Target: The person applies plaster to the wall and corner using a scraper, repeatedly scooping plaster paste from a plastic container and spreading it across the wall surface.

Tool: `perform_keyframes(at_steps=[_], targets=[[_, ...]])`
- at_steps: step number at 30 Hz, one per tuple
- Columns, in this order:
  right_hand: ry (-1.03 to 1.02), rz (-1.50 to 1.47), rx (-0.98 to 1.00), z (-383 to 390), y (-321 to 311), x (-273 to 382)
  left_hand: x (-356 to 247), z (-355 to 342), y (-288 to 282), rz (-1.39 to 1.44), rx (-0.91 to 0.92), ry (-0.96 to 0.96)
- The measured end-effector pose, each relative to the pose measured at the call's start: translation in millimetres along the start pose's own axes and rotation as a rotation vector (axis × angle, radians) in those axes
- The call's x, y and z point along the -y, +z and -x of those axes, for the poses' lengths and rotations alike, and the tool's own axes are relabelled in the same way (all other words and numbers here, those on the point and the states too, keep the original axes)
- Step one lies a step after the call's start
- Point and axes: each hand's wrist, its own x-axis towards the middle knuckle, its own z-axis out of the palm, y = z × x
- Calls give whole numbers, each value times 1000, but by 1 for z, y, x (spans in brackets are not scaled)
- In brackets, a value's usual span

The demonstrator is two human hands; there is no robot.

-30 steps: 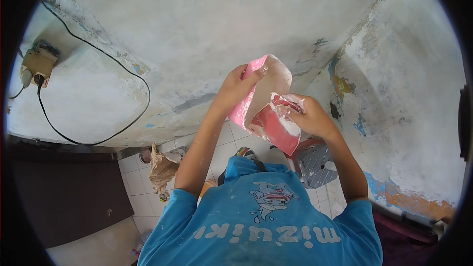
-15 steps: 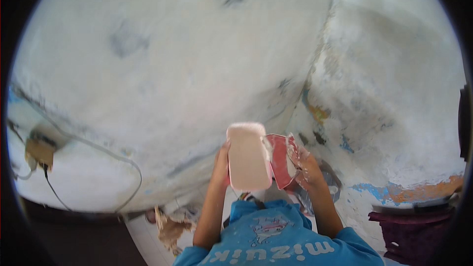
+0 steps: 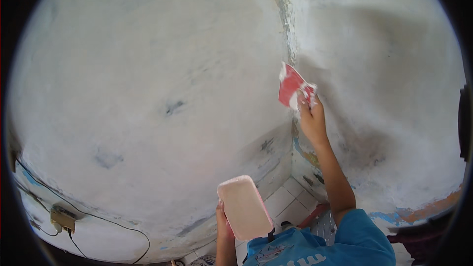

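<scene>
In the head view, a red, thin, flat four-sided spreader is raised in front of the vertical corner where the pale, blotchy left wall meets the stained right wall. Its blade is smooth and red, smeared with thick white paste at its upper tip, along the hand-side edge and in a patch below. Whether it touches either wall cannot be told.

A pink, shallow rectangular tub with rounded corners is tilted below the left wall's lower right part, its broad pale cream face toward the camera and a pink side along its right edge. Whether that face is a layer of paste or the coated inside cannot be told.

The right hand pinches the spreader's paste-covered edge, thumb across the near face; its forearm slants up and leftward from the blue short sleeve. The left hand grips the tub's left long side, thumb upward, its forearm rising from the lower edge.
</scene>
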Motion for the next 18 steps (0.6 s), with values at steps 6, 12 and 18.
perform_keyframes(at_steps=[6, 12, 18], targets=[[-556, 648, -177, -53, 69, -10, 16, -4, 4, -5, -70, 9], [-591, 637, 71, 17, 99, 3, 17, -3, 1, 0, -130, 33], [-443, 604, -177, -67, 59, 18, 19, -6, 11, -11, -89, 20]])
